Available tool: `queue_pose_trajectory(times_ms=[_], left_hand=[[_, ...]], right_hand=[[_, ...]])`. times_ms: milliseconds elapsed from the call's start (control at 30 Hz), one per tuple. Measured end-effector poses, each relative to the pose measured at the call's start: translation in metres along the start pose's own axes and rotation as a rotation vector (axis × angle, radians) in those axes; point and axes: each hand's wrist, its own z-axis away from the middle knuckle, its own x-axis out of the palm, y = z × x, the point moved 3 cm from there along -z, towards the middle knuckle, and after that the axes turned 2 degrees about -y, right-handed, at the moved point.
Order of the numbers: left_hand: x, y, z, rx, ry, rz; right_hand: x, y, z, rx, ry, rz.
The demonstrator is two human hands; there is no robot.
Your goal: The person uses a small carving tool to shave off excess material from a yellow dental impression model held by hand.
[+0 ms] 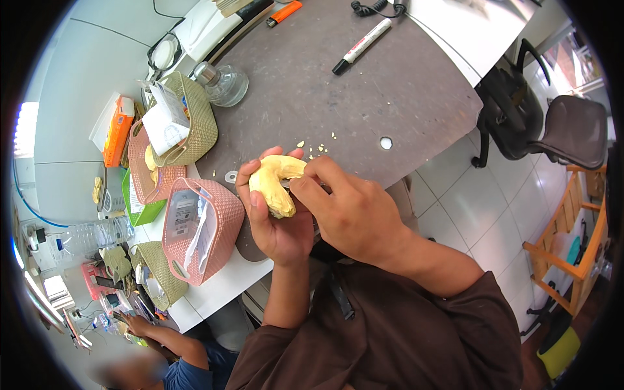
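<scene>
A curved, hook-shaped yellow lump (272, 185) with a rough, crumbly lower end lies in my left hand (285, 235). The fingers and thumb of that hand are closed around it from below and the left. My right hand (354, 211) has its thumb and forefinger pinched at the lump's right end, and these fingertips hide part of it. What the lump is made of, I cannot tell. Yellow crumbs (312, 156) are scattered on the brown tabletop (299, 97) just beyond my hands. A small clear ring (231, 176) lies left of my left hand.
Pink basket (224, 224) and green basket (201, 127) stand at the left, beside a glass bottle (229, 86). Farther off lie a marker (361, 47) and an orange lighter (284, 13). A co-worker's arm (172, 341) shows lower left; an office chair (513, 110) stands right.
</scene>
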Motion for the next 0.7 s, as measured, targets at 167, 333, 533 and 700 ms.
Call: queue_pose_trajectory(times_ms=[167,333,533,700], left_hand=[[0.002,0.000,0.001,0.002,0.026,0.000],[0.003,0.002,0.000,0.005,0.056,-0.045],[0.013,0.000,-0.006,0.035,0.075,-0.200],[0.019,-0.003,-0.006,0.006,0.052,-0.215]], right_hand=[[0.000,0.000,-0.001,0.044,-0.035,-0.058],[-0.001,0.001,-0.002,0.091,-0.056,-0.089],[-0.017,0.008,0.001,0.095,-0.078,-0.029],[-0.017,0.018,0.014,0.041,0.052,-0.081]])
